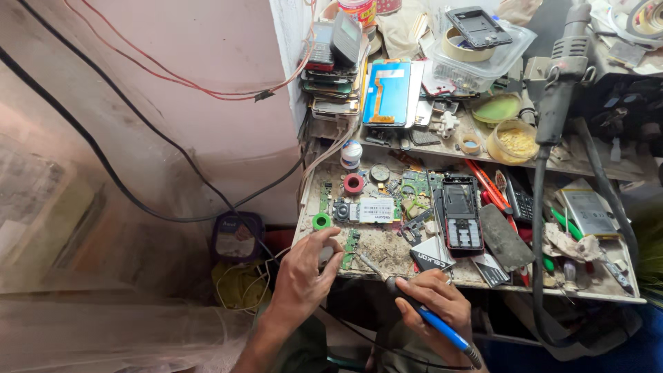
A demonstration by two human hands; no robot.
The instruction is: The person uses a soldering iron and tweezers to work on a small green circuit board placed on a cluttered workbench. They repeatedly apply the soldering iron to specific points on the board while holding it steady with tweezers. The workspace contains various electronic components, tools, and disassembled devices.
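Note:
My left hand (304, 273) pinches a small green circuit board (351, 247) at the near left of the cluttered workbench (387, 257). My right hand (431, 297) grips a soldering iron with a blue handle (442, 330), its metal tip (366, 262) pointing up-left toward that board. A phone board with a white label (366, 209) lies just beyond, next to a green tape roll (321, 221). An opened keypad phone frame (461, 213) sits to the right of it.
A red tape roll (353, 183), stacked phones (331, 65), a blue-backed screen panel (388, 91), a clear tub of parts (483, 52), a yellow-filled jar (512, 141) and a hanging hot-air tool (561, 76) crowd the shelves. Black cables (138, 200) cross the pink wall at left.

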